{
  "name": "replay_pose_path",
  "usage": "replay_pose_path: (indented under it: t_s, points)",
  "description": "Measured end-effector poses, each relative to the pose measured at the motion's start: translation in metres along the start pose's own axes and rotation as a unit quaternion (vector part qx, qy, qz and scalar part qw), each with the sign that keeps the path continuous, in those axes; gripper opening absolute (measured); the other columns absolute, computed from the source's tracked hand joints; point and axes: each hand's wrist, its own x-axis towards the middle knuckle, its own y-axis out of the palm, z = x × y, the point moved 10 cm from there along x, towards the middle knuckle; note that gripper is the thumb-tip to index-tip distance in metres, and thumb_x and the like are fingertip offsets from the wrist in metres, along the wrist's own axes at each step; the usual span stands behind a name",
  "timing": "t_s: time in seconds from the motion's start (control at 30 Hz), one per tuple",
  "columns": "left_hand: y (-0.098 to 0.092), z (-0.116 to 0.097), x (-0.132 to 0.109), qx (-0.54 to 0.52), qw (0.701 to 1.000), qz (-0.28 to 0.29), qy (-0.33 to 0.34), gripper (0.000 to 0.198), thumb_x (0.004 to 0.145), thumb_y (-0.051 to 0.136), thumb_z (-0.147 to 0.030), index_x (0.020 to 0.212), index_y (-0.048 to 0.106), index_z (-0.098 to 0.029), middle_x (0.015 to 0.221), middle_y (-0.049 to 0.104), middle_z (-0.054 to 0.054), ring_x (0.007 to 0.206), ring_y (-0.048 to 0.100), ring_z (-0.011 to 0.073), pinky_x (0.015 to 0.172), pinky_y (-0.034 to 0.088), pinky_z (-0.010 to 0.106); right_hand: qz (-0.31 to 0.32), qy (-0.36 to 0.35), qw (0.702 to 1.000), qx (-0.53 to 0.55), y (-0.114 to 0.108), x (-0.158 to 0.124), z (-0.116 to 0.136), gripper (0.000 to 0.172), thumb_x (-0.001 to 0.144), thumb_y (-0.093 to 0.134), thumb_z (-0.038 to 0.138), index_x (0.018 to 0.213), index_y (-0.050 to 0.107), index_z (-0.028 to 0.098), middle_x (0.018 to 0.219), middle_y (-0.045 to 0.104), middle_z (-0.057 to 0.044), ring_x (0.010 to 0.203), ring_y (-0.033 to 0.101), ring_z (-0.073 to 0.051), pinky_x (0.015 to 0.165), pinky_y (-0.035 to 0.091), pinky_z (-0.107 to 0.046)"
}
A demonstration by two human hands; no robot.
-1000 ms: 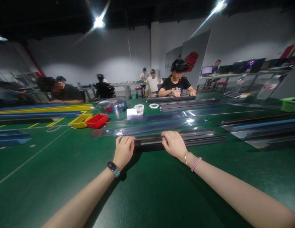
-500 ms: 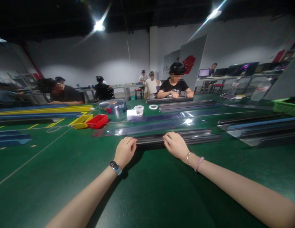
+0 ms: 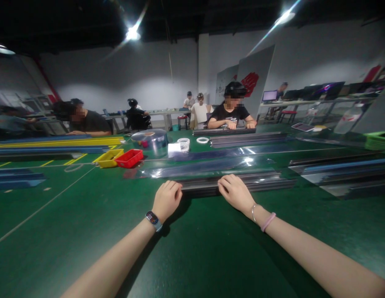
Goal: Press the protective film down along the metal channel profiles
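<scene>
A long dark profile strip [image 3: 200,187] lies across the green table [image 3: 192,248] in front of me. My left hand [image 3: 169,198] is closed on its left end, thumb and fingers pressed together. Farther right along the same strip, my right hand [image 3: 236,192] is closed on it with bent fingers. The strip's right part runs on past my right hand, beside other dark strips. Clear plastic film [image 3: 198,168] lies just behind them. My fingertips partly hide the strip.
Behind lie a red tray [image 3: 129,159], a yellow tray [image 3: 108,159], a roll of clear film [image 3: 157,142] and white rings [image 3: 203,140]. Blue and dark profiles [image 3: 338,167] lie at right, more at left [image 3: 18,179]. A person [image 3: 231,114] works across the table.
The whole view has shifted slightly, so things appear a little farther right. My right hand has moved slightly away from my left along the strip; both stay closed on it.
</scene>
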Motion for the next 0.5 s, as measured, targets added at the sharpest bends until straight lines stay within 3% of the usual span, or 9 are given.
replay_pose_path:
  t_s: [0.5]
  points:
    - [0.0073, 0.0010, -0.0002, -0.003, 1.000, 0.029, -0.003, 0.018, 0.081, 0.033, -0.018, 0.078, 0.050, -0.020, 0.078, 0.053, 0.003, 0.076, 0.047, 0.0148, 0.071, 0.037, 0.029, 0.016, -0.004, 1.000, 0.001, 0.0003, -0.0005, 0.0014, 0.023, 0.083, 0.034, 0.022, 0.078, 0.055, 0.017, 0.077, 0.054, -0.005, 0.076, 0.045, -0.016, 0.070, 0.029, -0.029]
